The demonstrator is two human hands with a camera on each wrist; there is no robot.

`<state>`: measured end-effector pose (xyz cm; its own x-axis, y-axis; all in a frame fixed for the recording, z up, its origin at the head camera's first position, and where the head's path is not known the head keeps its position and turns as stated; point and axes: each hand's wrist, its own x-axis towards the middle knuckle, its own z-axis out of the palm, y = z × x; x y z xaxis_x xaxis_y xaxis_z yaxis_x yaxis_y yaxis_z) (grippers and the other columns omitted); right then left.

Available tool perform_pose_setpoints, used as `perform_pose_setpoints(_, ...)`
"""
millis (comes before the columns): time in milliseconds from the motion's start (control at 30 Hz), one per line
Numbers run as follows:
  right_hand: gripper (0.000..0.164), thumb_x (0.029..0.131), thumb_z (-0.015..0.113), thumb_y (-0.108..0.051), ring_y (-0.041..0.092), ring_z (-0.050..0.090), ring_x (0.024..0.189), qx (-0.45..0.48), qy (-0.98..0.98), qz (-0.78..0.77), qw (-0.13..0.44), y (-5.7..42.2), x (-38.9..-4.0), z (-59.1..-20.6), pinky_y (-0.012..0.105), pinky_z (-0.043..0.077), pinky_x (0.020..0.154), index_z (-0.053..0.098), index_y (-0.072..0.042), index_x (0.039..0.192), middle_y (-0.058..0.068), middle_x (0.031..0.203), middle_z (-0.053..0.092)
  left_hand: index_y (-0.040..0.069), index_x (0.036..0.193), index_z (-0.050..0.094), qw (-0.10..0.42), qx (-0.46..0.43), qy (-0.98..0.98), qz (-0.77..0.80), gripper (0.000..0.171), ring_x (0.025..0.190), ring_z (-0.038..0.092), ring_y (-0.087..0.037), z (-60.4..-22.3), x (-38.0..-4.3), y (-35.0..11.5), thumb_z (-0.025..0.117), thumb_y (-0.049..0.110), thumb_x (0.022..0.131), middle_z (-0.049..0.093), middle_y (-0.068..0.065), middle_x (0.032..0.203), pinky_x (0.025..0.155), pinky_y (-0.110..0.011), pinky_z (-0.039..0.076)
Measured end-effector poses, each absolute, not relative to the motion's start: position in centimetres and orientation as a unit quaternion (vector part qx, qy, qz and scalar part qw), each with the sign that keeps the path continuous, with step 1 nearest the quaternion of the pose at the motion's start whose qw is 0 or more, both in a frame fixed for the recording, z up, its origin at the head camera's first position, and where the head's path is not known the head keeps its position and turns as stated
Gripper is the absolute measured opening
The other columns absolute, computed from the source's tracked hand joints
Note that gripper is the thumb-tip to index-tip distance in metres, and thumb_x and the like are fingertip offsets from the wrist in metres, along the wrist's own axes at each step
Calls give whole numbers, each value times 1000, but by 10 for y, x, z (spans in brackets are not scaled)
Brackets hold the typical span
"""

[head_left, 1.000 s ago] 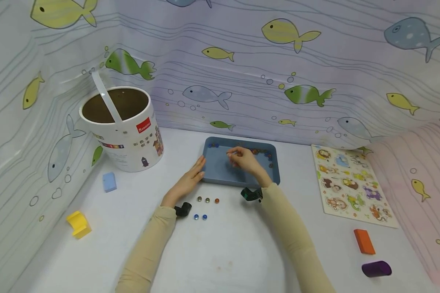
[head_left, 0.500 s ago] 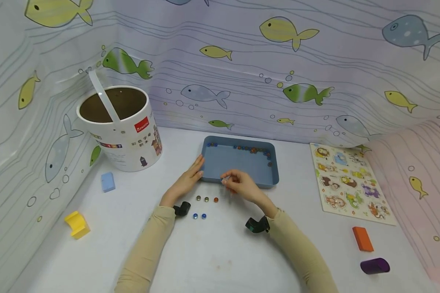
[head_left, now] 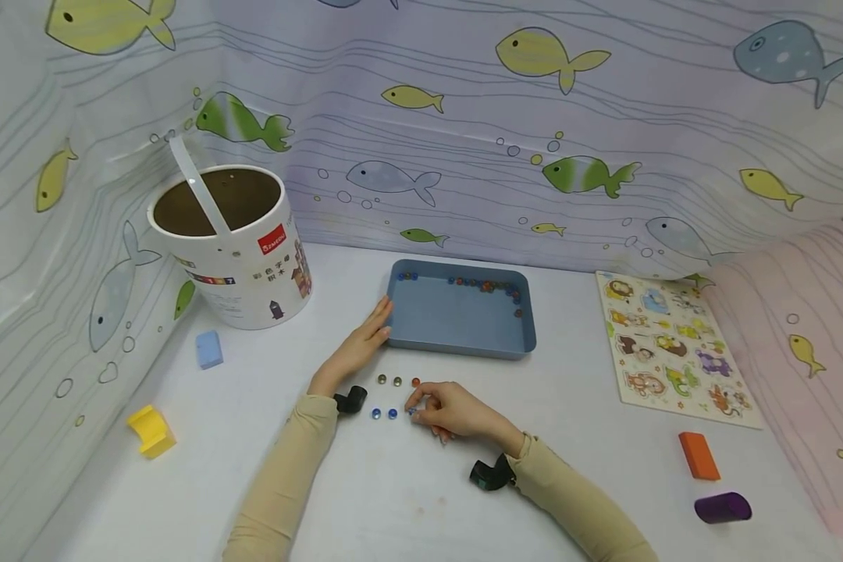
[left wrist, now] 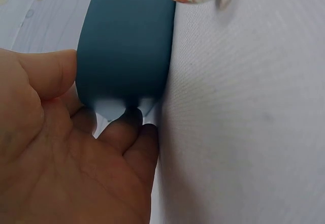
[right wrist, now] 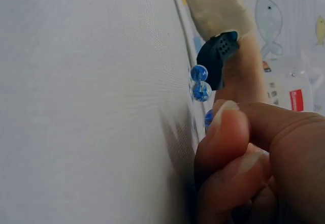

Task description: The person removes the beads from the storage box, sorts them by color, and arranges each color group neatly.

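My right hand (head_left: 460, 410) pinches a blue marble (right wrist: 208, 117) between thumb and forefinger, low over the white table. Just left of it are two blue marbles (head_left: 384, 414), side by side. Behind these sits a row of two brownish marbles (head_left: 389, 380) and an orange marble (head_left: 416, 382). My left hand (head_left: 354, 349) rests at the left side of the blue-grey tray (head_left: 457, 321); its fingers are fairly straight and touch the tray's wall (left wrist: 124, 41). Inside the tray, several blue and orange marbles (head_left: 488, 286) lie along the back and right edges.
A white bucket (head_left: 253, 273) with a raised handle stands at the back left, near a light blue block (head_left: 209, 349) and a yellow block (head_left: 151, 431). To the right lie an animal puzzle board (head_left: 674, 351), an orange block (head_left: 699, 456) and a purple piece (head_left: 723, 507).
My right hand has come out of the tray, over its front wall and down toward the near row of marbles, with a marble in its pinch. The left hand has stayed at the tray.
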<state>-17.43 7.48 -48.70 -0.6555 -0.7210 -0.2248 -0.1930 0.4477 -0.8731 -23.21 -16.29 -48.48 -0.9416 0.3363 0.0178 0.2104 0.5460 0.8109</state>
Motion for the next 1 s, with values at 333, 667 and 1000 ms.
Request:
perform_pose_setpoints(333, 13, 94, 65, -21, 8, 48, 36, -310, 831, -379, 264, 71, -170, -487, 21, 44, 46, 65, -21, 107, -5, 49, 50, 7, 155, 18, 66, 156, 878, 448, 54, 152, 8, -30, -484, -232, -162, 35, 23, 106, 5, -6, 165, 123, -50, 11)
perform_pose_setpoints(667, 21, 97, 59, -21, 10, 54, 48, -321, 795, -426, 288, 78, -178, -477, 21, 43, 47, 65, -15, 116, -2, 64, 59, 5, 155, 17, 65, 160, 877, 448, 55, 151, 9, -34, -486, -231, -162, 35, 24, 106, 4, -10, 165, 122, -53, 12)
perform_pose_setpoints(1000, 26, 99, 54, -13, 34, 61, 72, -290, 777, -490, 269, 95, -197, -448, 41, 56, 70, 63, 0, 121, 16, 77, 64, 4, 154, 19, 61, 162, 875, 453, 54, 151, 9, -33, -485, -232, -161, 37, 21, 106, 6, -10, 165, 122, -52, 12)
